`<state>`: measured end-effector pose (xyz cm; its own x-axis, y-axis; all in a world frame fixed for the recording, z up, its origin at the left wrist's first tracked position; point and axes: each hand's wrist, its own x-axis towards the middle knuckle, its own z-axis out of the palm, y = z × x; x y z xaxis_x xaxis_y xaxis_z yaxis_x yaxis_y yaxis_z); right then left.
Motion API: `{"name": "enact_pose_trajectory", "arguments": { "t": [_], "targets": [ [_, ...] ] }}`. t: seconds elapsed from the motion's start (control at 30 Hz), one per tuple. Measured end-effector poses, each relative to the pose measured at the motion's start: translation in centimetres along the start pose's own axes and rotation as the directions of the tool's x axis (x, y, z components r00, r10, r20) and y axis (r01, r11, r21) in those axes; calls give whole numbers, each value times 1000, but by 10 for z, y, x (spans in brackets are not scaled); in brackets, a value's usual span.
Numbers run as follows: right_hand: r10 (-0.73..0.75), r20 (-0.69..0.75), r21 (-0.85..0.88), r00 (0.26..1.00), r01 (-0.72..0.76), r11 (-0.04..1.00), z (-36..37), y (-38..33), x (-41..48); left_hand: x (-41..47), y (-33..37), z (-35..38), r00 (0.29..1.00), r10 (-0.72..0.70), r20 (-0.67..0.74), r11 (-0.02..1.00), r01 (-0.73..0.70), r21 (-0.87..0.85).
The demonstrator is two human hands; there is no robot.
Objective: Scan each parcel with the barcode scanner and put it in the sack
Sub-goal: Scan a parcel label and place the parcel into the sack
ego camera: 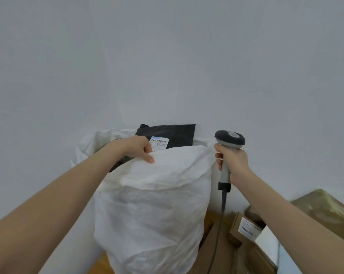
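Both forearms enter from the lower edge and lead up to the work. The left hand is clamped on the near rim of the white woven plastic sack, thumb outside and fingers curled over the edge into the mouth. Whether those fingers also touch the parcel cannot be told. The right hand is closed round the grey handle of the corded barcode scanner, head uppermost, cable hanging below the fist.

The black flat plastic mailer parcel stands upright in the sack mouth, just beyond the left hand's fingers, with its upper part clear of the rim. Its white barcode label sits beside the left knuckles and faces the camera.

Handling, as a judgement: the mailer looks light, thin and limp, with a smooth film that may slip. Pinch it at an edge or corner, away from the label. The sack is soft and is unlikely to hold its mouth open unaided, so the rim should be held while the parcel drops. The brown cardboard boxes, below the right hand, look stiff and heavier; grip them across opposite faces.
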<state>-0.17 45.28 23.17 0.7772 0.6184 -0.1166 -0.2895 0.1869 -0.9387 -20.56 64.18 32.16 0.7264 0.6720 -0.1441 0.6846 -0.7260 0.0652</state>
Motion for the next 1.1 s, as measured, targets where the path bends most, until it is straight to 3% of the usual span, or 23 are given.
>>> {"name": "enact_pose_trajectory", "arguments": {
  "t": [0.07,0.2,0.27,0.43,0.53,0.6,0.83,0.97,1.07,1.1],
  "targets": [
    [-33,7,-65,999,33,997,7,-12,12,14,4,-6,1000,21,2,996,-20,-82],
    [-106,-4,-232,994,102,967,31,-31,46,62,7,-19,965,99,-244,994,-105,-10],
    [-157,-8,-312,987,147,939,43,-39,67,91,2,-19,956,142,-258,990,-143,15],
    [-221,-13,-485,975,187,854,83,-43,119,164,-15,-11,948,251,-198,968,-239,83],
    [-173,14,-519,985,155,841,110,-34,139,191,-30,18,942,316,115,942,-326,83],
    [-145,13,-542,989,129,831,122,-19,145,196,-41,41,914,330,237,934,-352,57],
    [-126,22,-622,992,113,775,138,1,148,189,-59,64,908,320,269,945,-327,-20],
    [-91,82,-611,993,122,782,147,-10,141,178,-58,73,921,329,209,937,-346,51],
    [-26,150,-672,988,121,731,157,-1,133,178,-60,50,906,360,225,933,-352,-75],
    [-13,163,-688,986,123,715,160,6,131,181,-64,39,925,342,164,937,-323,-132]
  ]
}}
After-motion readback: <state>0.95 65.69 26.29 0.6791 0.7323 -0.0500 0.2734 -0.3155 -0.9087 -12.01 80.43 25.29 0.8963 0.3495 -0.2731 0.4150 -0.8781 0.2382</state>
